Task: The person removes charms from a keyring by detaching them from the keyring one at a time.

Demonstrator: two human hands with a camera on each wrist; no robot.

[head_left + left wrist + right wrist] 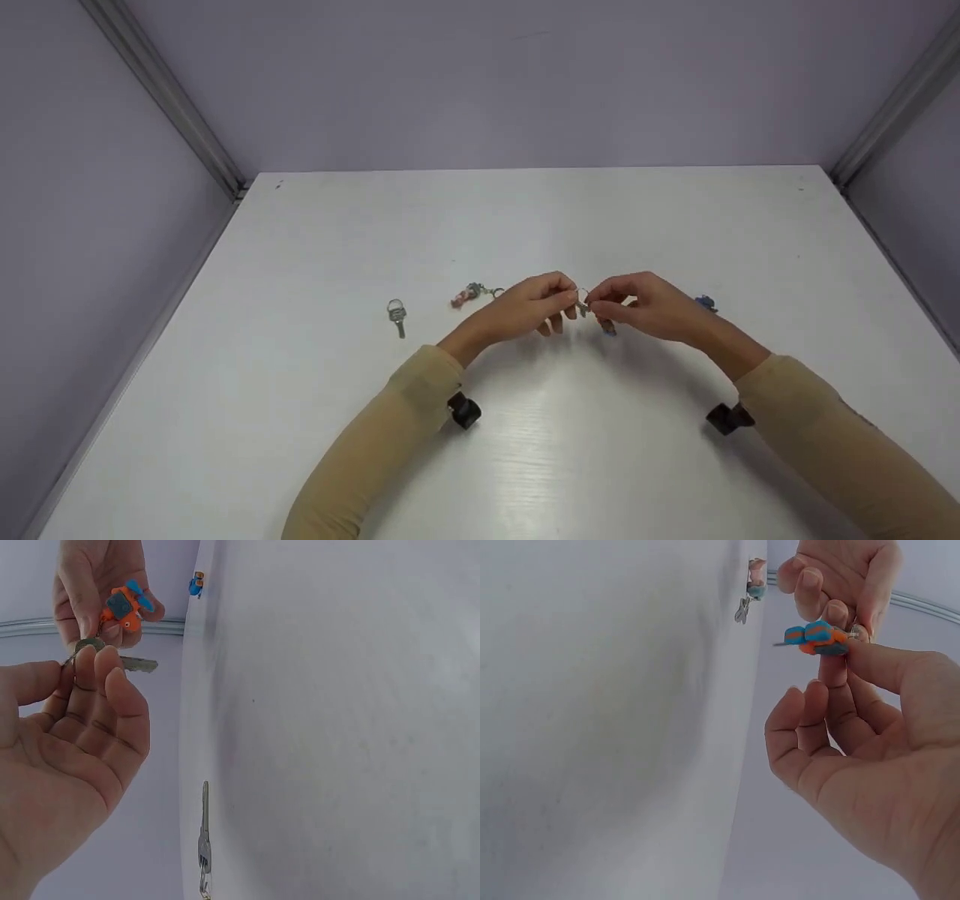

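The small silver metal key [137, 664] with its thin split ring and orange-and-blue toy charm [124, 607] was held above the middle of the white desk [615, 225], between both hands. It looked light, stiff and rather slick, best pinched by the flat bow or the ring. The left hand [525, 309] pinched the key's head with curled fingers [101, 671]; the right hand [652, 306] nipped the ring beside the charm, its other fingers loosely bent.

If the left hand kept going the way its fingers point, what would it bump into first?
Most likely the right hand: the left hand points at it, both pinching the same key and ring, fingertips nearly touching.
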